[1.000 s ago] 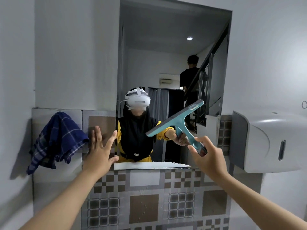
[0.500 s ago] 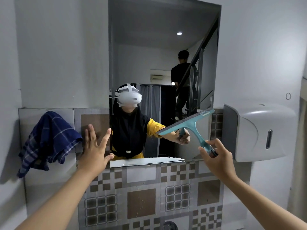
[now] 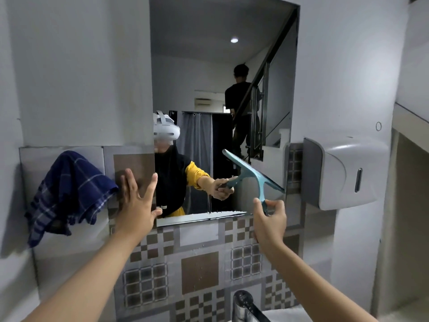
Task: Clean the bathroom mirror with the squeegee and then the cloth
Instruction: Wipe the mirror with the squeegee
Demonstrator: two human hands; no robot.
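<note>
the right hand (image 3: 270, 219) pinches the lower end of the teal squeegee (image 3: 254, 176) handle, thumb and fingers curled around it as its grip, and the blade slants from upper left to lower right across the lower right part of the mirror (image 3: 222, 66). whether the blade edge is pressed to the glass cannot be told. the left hand (image 3: 137, 201) is spread with fingers straight and apart, its grip holding nothing, palm toward the tiled wall (image 3: 199, 270) at the mirror's lower left corner, the thumb crossing the mirror's left edge. a dark blue checked cloth (image 3: 69, 194) hangs bunched on the wall to the left, just beside the left hand's fingertips. a white dispenser (image 3: 346, 173) is mounted on the wall right of the mirror. a chrome tap (image 3: 243, 303) shows at the bottom edge. the mirror reflects the person wearing a white headset, a staircase rail and a second person in black on the stairs.
</note>
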